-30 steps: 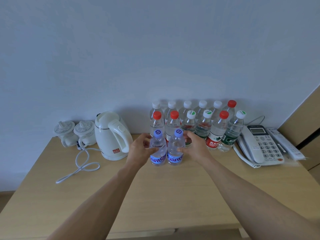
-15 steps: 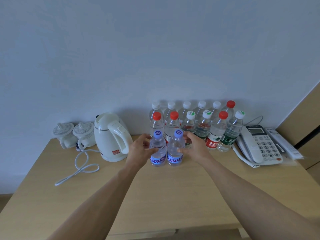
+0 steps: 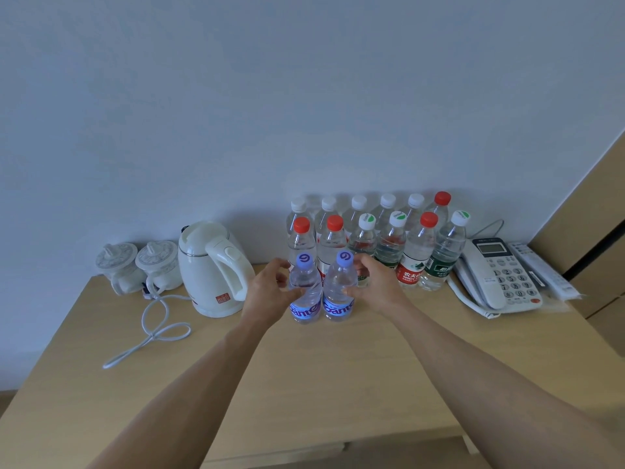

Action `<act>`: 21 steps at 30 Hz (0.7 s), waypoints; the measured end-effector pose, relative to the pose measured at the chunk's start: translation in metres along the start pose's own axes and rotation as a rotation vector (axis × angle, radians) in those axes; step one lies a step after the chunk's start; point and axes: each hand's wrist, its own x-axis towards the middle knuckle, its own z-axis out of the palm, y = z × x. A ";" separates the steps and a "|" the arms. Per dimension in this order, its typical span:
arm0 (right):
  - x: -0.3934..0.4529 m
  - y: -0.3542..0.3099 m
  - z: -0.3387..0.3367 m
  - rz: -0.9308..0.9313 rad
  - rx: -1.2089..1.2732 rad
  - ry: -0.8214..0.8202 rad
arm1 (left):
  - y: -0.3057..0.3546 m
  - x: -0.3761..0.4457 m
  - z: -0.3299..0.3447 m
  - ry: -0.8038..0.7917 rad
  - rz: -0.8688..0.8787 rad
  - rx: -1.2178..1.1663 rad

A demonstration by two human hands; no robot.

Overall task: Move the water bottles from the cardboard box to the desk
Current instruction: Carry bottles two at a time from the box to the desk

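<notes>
Little has moved since the earlier frames: both hands keep their places at the two purple-capped bottles, and the fingers look slightly looser than before.

The left hand (image 3: 267,292) curls round the left bottle (image 3: 305,292), thumb on its front and fingers spread behind its neck. The right hand (image 3: 377,286) curls round the right bottle (image 3: 339,291) the same way, thumb tip on the front, fingers arched beside the shoulder. Whether the fingers press firmly or only touch cannot be told. Both bottles stand upright on the desk (image 3: 338,384), touching each other, just in front of the rows at the back edge.

Behind them stands a middle row of six bottles (image 3: 392,252) with red and white-green caps, and a back row (image 3: 358,208) against the wall (image 3: 304,96), mostly white-capped with one red cap at its right end.

Toward the left back edge stands a white kettle (image 3: 213,269), its cord (image 3: 152,330) looping over the desk toward the left edge. Two lidded cups (image 3: 138,265) stand at the back left corner. A white telephone (image 3: 500,275) lies near the right back corner, with a remote (image 3: 541,275) beside it.
</notes>
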 end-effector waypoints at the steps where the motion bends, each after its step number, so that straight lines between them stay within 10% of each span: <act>1: 0.000 -0.001 0.000 0.000 -0.009 0.003 | 0.002 0.001 -0.003 -0.001 0.006 0.022; 21: -0.029 -0.021 -0.030 0.117 -0.036 0.118 | 0.098 0.043 -0.022 0.045 0.415 0.390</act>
